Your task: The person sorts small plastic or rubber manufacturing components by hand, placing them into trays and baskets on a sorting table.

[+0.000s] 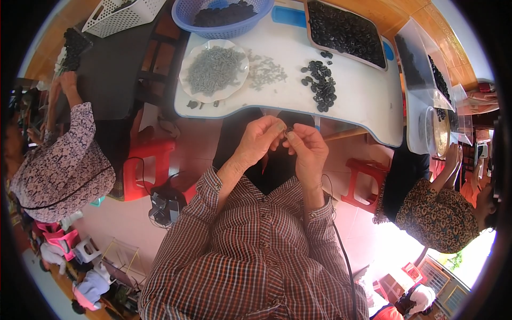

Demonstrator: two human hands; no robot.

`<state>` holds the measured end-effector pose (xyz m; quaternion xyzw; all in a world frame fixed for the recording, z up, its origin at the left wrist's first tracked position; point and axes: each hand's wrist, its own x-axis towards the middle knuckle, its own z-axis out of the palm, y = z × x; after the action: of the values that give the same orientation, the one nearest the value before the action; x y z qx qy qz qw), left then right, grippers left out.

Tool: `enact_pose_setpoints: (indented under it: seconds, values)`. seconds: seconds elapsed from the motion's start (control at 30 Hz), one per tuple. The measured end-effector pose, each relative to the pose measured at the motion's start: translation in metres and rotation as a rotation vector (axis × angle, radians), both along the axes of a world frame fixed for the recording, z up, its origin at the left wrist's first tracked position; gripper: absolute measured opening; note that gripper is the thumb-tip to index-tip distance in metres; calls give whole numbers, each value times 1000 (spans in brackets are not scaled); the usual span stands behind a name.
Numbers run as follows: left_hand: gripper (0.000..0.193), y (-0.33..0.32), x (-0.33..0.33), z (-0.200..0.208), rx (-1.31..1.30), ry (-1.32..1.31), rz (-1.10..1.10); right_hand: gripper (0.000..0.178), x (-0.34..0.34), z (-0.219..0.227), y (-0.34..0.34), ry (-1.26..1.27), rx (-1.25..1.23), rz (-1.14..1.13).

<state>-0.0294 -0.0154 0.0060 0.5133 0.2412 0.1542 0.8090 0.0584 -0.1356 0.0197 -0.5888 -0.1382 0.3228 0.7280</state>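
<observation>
A white, blue-edged surface (368, 101) with a curved front stands over a pink tiled floor (200, 140). Near the lap, the left hand (257, 142) and right hand (310, 153) meet, their fingers (295, 141) pinched narrow on a small dark piece (289, 129); those fingers hide most of it. On the surface sit a scalloped white plate (185, 74) of thin grey pieces (216, 69), a blue-violet colander (224, 31), and a tray (348, 55) heaped with black oval pieces (344, 32). Loose black ones (322, 88) lie before the tray. Red plastic stools (362, 181) and co-workers (64, 160) flank both sides.
</observation>
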Motion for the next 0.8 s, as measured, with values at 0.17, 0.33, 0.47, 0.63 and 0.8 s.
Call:
enact_pose_setpoints:
  seconds: [0.17,0.33,0.47,0.63,0.8]
  values:
    - [21,0,0,1,13,15,-3,21,0,1,1,-1,-10,-2]
    - [21,0,-1,2,25,8,1,22,0,2,2,-7,-26,-9]
    - [21,0,-1,2,23,5,3,22,0,2,2,-15,-27,-14]
    - [21,0,0,3,33,17,5,22,-2,7,3,-57,-53,-10]
    - [20,0,0,4,47,23,8,22,-3,9,5,-92,-78,-29]
